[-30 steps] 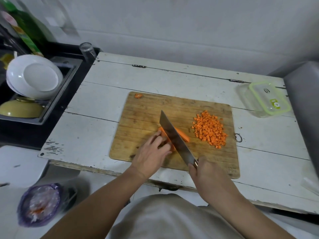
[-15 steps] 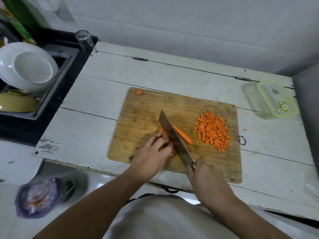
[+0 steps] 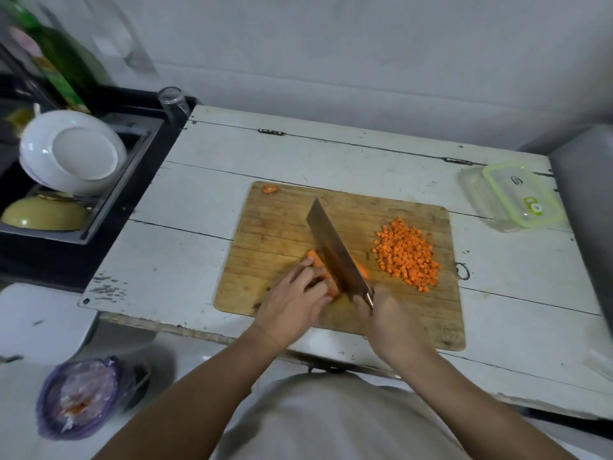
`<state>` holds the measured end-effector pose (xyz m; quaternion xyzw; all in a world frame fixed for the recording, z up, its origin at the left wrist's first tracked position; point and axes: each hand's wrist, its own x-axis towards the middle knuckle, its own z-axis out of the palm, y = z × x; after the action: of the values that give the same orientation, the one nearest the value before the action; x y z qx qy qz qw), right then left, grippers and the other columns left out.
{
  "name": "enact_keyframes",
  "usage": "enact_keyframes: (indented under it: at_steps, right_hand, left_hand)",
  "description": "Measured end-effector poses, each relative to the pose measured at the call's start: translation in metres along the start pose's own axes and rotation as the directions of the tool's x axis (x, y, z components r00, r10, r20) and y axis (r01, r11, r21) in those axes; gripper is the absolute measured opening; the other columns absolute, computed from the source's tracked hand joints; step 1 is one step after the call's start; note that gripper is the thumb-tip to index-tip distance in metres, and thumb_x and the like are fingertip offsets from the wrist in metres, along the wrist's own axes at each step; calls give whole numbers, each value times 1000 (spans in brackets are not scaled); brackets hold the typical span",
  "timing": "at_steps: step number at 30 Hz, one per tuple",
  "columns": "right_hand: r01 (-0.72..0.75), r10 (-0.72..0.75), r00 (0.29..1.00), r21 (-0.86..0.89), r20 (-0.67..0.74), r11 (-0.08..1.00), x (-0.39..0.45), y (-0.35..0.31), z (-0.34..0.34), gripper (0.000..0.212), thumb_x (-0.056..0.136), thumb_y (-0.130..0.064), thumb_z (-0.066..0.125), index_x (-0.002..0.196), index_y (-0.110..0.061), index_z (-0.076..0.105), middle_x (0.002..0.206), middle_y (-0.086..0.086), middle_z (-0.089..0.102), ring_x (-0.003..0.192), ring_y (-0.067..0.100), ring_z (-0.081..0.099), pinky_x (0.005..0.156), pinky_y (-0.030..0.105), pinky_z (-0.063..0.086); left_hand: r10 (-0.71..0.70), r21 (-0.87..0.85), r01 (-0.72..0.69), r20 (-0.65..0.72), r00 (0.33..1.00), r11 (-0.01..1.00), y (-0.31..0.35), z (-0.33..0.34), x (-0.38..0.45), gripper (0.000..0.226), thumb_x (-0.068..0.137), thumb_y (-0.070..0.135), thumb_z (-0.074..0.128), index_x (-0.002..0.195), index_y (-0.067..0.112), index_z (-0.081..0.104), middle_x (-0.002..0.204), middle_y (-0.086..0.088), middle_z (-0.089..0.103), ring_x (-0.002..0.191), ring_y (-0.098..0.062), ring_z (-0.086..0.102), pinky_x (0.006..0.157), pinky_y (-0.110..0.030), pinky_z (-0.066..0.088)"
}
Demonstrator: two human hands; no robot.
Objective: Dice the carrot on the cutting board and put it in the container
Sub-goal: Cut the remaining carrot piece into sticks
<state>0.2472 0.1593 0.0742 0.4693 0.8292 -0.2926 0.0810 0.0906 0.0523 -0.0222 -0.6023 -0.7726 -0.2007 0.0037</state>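
Your white table (image 3: 331,167) carries the wooden cutting board (image 3: 275,227), and everything else sits around that board: off its far right corner stands the clear container (image 3: 474,187) with a green-rimmed lid (image 3: 522,194) on it, well apart from the board, and far off its left side a sink (image 3: 99,207) holds a white plate (image 3: 71,152) and a yellow bowl (image 3: 44,214), with a glass (image 3: 172,101) just behind. On the right half of the board lies your heap of diced carrot (image 3: 406,255). Near the board's middle, your left hand (image 3: 292,302) rests on the uncut carrot pieces (image 3: 318,263), its fingers (image 3: 298,272) curled down over them and pressing them to the wood. Your right hand (image 3: 389,318), at the board's near edge, has its fingers wrapped round the handle of the cleaver (image 3: 335,252), whose blade runs diagonally across the carrot pieces, right beside your left knuckles. A small carrot end (image 3: 270,189) sits alone at the board's far left corner
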Motion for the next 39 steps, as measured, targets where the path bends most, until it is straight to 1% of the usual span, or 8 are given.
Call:
enact_keyframes:
  at_steps: [6, 9, 13, 16, 19, 26, 30, 39]
  right_hand:
    - [44, -44, 999, 10, -27, 999, -30, 10, -11, 32, 103, -47, 43, 93, -17, 50, 73, 2, 60, 67, 25, 59, 59, 40, 46]
    - [58, -59, 998, -21, -13, 998, -41, 6, -14, 32, 103, -46, 43, 90, -17, 46, 72, 1, 57, 63, 21, 53, 53, 36, 37]
    - [39, -39, 999, -32, 11, 999, -50, 2, -13, 29, 104, -44, 43, 96, -17, 48, 79, 2, 57, 71, 20, 53, 56, 37, 39]
    - [9, -8, 1000, -61, 28, 998, -52, -1, -13, 27, 104, -44, 41, 99, -17, 47, 83, 2, 56, 74, 19, 49, 54, 34, 36]
    - [8, -4, 999, -82, 40, 997, -54, -5, -13, 25, 105, -42, 42, 98, -18, 44, 78, -1, 50, 70, 19, 44, 49, 30, 29]
    - [23, -17, 998, -120, 53, 993, -54, -8, -16, 24, 106, -39, 41, 94, -18, 41, 69, -7, 44, 59, 8, 40, 46, 24, 26]
    - [17, -8, 999, -191, 50, 981, -59, -8, -16, 25, 106, -41, 41, 92, -20, 38, 70, -8, 42, 59, 8, 38, 44, 23, 25]
    - [26, -13, 997, -173, 75, 985, -50, -9, -16, 24, 106, -39, 41, 93, -19, 41, 71, -6, 45, 60, 7, 40, 45, 23, 27]
  left_hand:
    - [-1, -21, 0, -54, 999, 1000, 3, 1, -2, 30, 98, 36, 61, 113, 12, 71, 124, -4, 65, 137, -26, 49, 116, -37, 41]
    - [-3, -55, -1, -63, 998, 998, -1, 2, -4, 29, 100, 34, 62, 114, 10, 71, 125, -5, 64, 137, -26, 48, 116, -37, 40]
    - [26, -42, -27, -42, 999, 999, 1, 0, -5, 30, 103, 31, 56, 120, 9, 68, 126, -5, 63, 137, -25, 46, 115, -39, 41]
    - [23, -38, -24, -34, 999, 999, 2, 0, -4, 26, 101, 28, 58, 117, 10, 69, 125, -6, 63, 137, -26, 46, 116, -40, 40]
    - [9, -28, -10, -38, 999, 1000, 1, 2, -5, 22, 101, 27, 60, 114, 13, 69, 123, -5, 63, 137, -27, 48, 117, -39, 40]
    - [-30, -3, 30, -7, 1000, 1000, 8, -2, -4, 13, 98, 25, 62, 108, 19, 69, 124, -4, 62, 135, -27, 48, 108, -43, 49]
    - [-37, 9, 37, 9, 999, 999, 9, -5, -4, 10, 98, 25, 64, 107, 22, 67, 124, -3, 61, 135, -27, 48, 109, -44, 48]
    - [-37, 34, 36, 43, 998, 999, 11, -9, -2, 14, 94, 22, 70, 108, 21, 67, 125, -5, 61, 135, -29, 48, 108, -46, 48]
